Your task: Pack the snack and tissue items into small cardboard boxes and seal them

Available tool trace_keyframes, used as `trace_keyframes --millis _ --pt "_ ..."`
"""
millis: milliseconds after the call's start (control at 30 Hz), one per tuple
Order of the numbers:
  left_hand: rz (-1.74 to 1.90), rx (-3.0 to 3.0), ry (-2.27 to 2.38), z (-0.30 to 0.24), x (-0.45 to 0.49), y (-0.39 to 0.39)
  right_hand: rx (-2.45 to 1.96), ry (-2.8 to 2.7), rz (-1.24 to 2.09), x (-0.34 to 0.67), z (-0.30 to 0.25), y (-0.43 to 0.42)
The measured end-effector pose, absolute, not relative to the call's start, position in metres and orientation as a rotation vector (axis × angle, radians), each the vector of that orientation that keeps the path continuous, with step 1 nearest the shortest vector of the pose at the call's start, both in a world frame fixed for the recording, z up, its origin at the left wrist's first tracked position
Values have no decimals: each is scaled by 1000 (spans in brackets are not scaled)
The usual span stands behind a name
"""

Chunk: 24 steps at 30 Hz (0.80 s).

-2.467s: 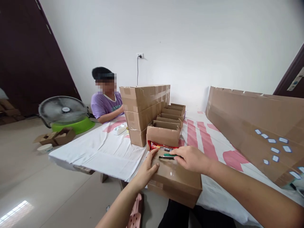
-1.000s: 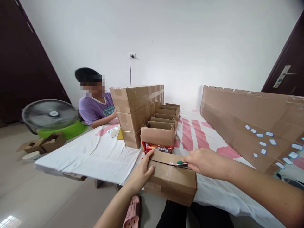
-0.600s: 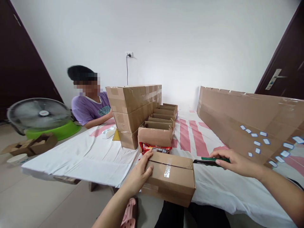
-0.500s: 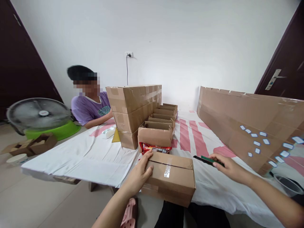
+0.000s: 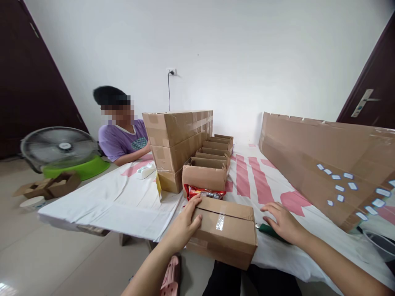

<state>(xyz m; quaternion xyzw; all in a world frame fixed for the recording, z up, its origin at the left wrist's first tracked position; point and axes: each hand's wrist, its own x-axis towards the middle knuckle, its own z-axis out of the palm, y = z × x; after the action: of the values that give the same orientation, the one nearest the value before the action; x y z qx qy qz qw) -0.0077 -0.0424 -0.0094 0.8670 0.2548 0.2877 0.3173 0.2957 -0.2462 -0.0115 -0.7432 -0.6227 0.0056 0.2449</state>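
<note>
Bright, even light; wall (image 5: pixel 228 74) palest low at centre, greyer toward top corners. Soft shadow on wall beside cardboard panel (image 5: pixel 302 160); darker under table (image 5: pixel 101 205). Sharp glare on tape (image 5: pixel 220 221) of box (image 5: pixel 224 238); small bright reflection on floor (image 5: pixel 33 263), bottom left. Fan (image 5: pixel 58 150) blades blurred. Pixel blocks over person's (image 5: pixel 120 142) head. Wide-angle distortion: left door (image 5: pixel 27 94), right door (image 5: pixel 378 82) leaning.

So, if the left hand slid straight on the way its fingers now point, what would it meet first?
Probably the red packet, just past the far edge of the taped box on which the left hand rests; the open carton stands behind it. Depth is hard to judge.
</note>
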Motion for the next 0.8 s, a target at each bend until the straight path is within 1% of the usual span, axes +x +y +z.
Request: trace_keyframes --millis 67,167,267,333,433,567,633,800 --pt "743 2282 673 -9 -8 -42 -1908 -1659 41 276 16 -237" --pt "734 2271 676 -8 -8 -44 -1776 -1685 230 244 50 -219" --pt "754 2241 650 -11 -7 -45 -1753 -1816 445 221 66 -197" --pt "794 2158 678 -17 -7 -41 -1804 -1903 504 213 67 -182" --pt "910 1974 965 -30 -13 -21 -1887 -1991 486 209 63 -167" --pt "1023 1878 1409 -46 -32 30 -1916 -2045 421 208 58 -164" --pt "985 1881 1523 -52 -40 57 -1899 -2057 370 207 56 -167" --pt "883 1886 1640 -65 -51 108 -1888 -2044 283 204 50 -175"
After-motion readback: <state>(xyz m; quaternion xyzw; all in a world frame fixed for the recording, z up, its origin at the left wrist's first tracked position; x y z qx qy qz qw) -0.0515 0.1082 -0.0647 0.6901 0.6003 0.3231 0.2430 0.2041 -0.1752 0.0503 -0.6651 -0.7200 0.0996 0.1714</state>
